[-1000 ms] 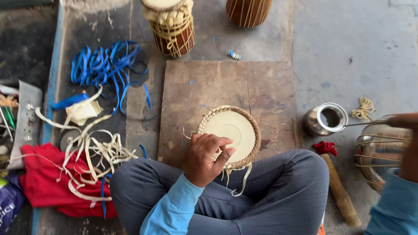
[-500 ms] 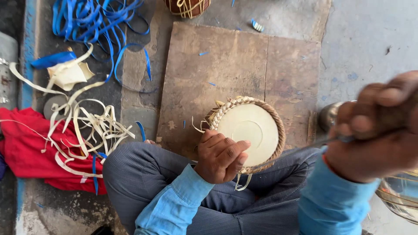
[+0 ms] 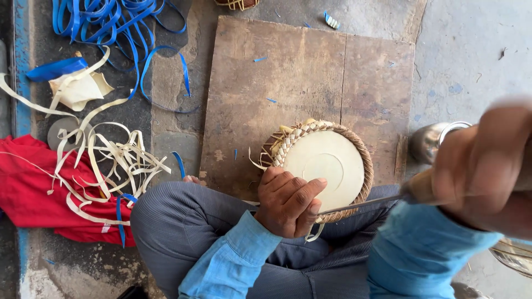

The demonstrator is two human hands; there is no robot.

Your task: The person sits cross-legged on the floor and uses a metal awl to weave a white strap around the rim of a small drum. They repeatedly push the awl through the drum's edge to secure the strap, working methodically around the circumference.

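Firmly, our left hand (image 3: 288, 202) clasps the light, stiff round woven cane disc (image 3: 321, 166) by its rim while our right hand (image 3: 487, 171) clenches the thin wooden-handled metal awl (image 3: 382, 200).

Packages, labels, signs, screens: none showing.
Nothing boxed, wrapped, tagged or lit is appearing anywhere in the head view; no printed surface is showing either.
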